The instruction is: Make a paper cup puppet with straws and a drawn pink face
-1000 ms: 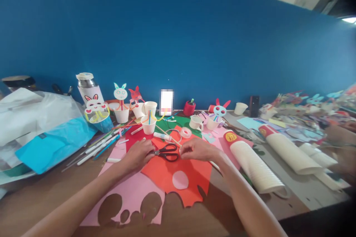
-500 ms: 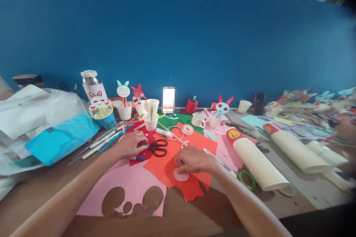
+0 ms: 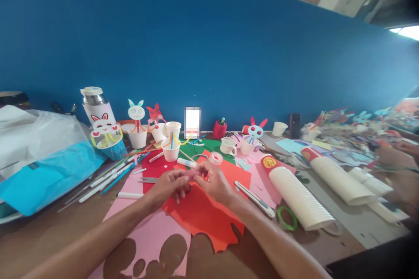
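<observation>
Pink paper piece point(image 3: 190, 174), seemingly crosswise

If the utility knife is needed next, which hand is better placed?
The right hand, most likely: the utility knife lies beside its forearm, while the left hand is farther across. It may need freeing first, since both hands are together.

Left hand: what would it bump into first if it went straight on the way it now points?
Most likely the right hand: the left hand points towards it, close by. Whether the two touch, or something small lies between them, this view doesn't clearly show.
</observation>
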`<state>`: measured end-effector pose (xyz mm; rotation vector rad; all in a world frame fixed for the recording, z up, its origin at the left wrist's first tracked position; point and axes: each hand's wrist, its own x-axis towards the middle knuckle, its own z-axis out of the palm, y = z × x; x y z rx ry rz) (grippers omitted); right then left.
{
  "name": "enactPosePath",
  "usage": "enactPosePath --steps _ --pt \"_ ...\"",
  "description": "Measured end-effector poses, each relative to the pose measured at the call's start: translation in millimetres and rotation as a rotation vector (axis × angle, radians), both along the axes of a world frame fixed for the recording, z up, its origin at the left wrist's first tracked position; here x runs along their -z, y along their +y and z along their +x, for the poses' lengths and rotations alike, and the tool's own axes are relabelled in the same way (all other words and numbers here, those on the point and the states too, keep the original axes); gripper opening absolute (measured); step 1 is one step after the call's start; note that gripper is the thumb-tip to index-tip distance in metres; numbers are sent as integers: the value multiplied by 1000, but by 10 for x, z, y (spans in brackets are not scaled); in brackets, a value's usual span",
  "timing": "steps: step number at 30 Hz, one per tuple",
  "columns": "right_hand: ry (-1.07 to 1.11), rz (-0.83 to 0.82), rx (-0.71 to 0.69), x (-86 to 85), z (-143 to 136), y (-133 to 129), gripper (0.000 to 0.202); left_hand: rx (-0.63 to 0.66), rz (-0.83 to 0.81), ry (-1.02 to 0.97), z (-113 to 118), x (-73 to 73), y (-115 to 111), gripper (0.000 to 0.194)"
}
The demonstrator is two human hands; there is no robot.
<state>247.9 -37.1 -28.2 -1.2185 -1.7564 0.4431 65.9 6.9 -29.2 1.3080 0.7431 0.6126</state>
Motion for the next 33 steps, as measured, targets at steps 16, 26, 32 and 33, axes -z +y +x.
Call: enactPosePath --steps 16,26,32,33 --pt "-575 464 36 139 10 -21 13 -202 53 -117 -28 -32 -61 49" --pt "233 -117 92 166 -70 24 18 -326 302 -28 -53 -84 -116 42" --pt "298 -316 -16 196 -164 3 22 -245 368 15 -15 14 -158 35" --pt "284 -320 -1 198 -166 3 23 -234 376 24 -20 23 -156 33"
